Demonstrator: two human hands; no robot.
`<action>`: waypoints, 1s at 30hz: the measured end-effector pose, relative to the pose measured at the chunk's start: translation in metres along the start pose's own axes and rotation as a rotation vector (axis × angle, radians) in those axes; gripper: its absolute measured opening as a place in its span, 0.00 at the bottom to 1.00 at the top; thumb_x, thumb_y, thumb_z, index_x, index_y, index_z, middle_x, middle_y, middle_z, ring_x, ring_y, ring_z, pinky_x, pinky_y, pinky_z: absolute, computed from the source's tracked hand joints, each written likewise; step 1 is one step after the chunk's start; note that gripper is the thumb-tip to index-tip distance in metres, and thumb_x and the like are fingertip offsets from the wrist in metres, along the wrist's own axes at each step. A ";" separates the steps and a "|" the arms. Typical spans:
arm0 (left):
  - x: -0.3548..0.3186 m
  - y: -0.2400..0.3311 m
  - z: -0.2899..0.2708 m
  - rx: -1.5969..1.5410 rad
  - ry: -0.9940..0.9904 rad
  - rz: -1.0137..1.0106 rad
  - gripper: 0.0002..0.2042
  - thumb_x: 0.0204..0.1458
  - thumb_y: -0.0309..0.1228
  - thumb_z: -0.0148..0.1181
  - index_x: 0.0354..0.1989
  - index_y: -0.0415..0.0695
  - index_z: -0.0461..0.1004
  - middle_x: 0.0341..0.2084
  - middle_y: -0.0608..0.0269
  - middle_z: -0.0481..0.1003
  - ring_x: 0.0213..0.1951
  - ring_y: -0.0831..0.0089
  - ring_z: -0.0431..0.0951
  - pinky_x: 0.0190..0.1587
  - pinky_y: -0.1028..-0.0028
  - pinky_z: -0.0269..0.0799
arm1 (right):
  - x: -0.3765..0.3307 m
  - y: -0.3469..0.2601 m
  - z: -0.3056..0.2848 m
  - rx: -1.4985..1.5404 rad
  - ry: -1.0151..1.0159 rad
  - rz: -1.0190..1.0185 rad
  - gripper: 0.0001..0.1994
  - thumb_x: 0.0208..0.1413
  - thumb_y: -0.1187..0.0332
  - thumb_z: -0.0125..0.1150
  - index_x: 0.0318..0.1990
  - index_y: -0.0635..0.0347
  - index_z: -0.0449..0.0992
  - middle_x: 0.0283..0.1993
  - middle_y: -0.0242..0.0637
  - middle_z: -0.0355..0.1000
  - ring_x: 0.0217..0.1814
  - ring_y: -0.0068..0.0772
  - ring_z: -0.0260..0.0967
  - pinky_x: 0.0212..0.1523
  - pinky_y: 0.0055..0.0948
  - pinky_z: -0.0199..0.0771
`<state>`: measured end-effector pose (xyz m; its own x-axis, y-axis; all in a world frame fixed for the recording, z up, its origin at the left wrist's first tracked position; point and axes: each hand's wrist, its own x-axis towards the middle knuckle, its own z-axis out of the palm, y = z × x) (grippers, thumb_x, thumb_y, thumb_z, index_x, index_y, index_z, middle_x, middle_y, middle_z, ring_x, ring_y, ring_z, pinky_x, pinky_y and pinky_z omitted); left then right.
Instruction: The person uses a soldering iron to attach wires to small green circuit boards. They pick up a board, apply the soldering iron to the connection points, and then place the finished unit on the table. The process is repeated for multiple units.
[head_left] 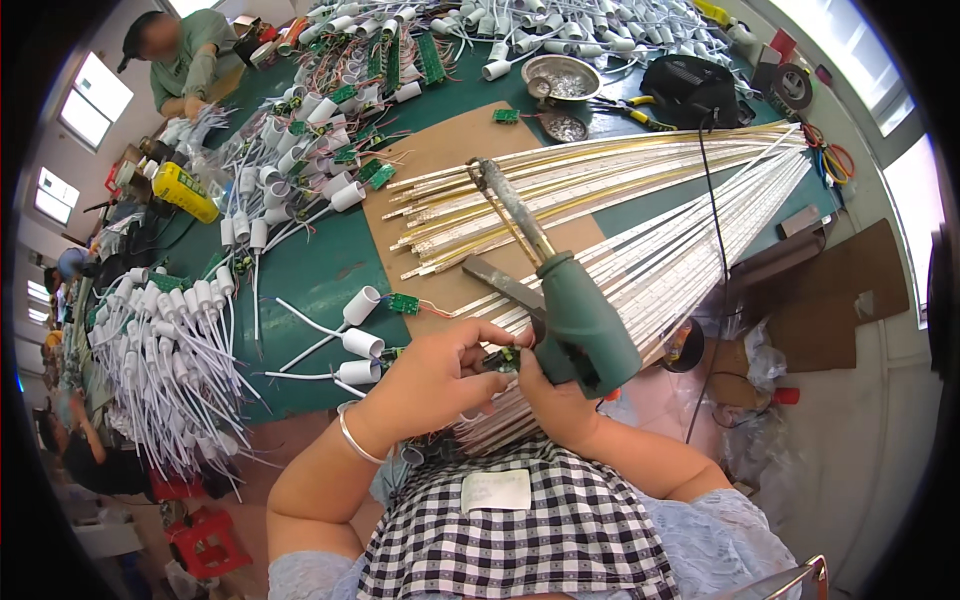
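Note:
My right hand (562, 408) is closed around a soldering iron (590, 320) with a thick green handle and a long worn metal tip pointing away from me. A flat dark metal blade (500, 284) juts out beside the handle; its lower end is hidden. My left hand (425, 368) pinches a small circuit board (502, 359), and the right fingertips meet it there. Left of my left hand lie white cylindrical caps (362, 343) with white cables, one near a green circuit board (403, 303). Long thin light strips (640, 270) lie fanned out beyond and beneath my hands.
Piles of white capped cables (170, 330) cover the green table (325, 262) at left and far side. Beyond the strips are a metal bowl (562, 78), pliers (640, 115), a black mesh cap (697, 90) and tape (792, 88). A yellow bottle (185, 192) stands left; a person (182, 55) works far left.

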<state>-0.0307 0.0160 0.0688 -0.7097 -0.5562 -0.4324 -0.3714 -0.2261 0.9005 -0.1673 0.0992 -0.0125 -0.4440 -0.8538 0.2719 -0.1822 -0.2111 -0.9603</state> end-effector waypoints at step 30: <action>-0.001 -0.013 0.010 0.526 0.206 0.468 0.18 0.41 0.27 0.64 0.41 0.39 0.67 0.35 0.58 0.70 0.37 0.65 0.73 0.39 0.71 0.69 | 0.008 0.000 -0.013 -0.379 -0.006 -0.657 0.23 0.42 0.64 0.65 0.48 0.51 0.67 0.34 0.30 0.75 0.47 0.36 0.66 0.51 0.39 0.48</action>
<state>-0.0309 0.0276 0.0568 -0.7570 -0.6510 0.0566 -0.3316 0.4573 0.8252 -0.1820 0.0982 -0.0099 -0.1357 -0.6118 0.7793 -0.6973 -0.4998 -0.5138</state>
